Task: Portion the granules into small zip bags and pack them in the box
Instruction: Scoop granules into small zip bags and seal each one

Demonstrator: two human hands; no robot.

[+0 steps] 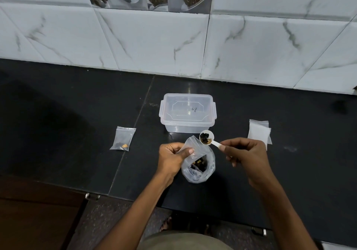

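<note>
My left hand pinches a small clear zip bag by its mouth and holds it up over a larger plastic bag of dark and tan granules on the black counter. My right hand grips the handle of a white scoop loaded with dark granules, its bowl right beside the small bag's opening. Behind them stands a clear plastic box with its lid on. A filled small zip bag lies flat to the left.
A stack of unused small zip bags lies to the right of the box. The black counter ends at a marble-tiled wall behind. A brown cabinet front sits below the counter's front edge at lower left.
</note>
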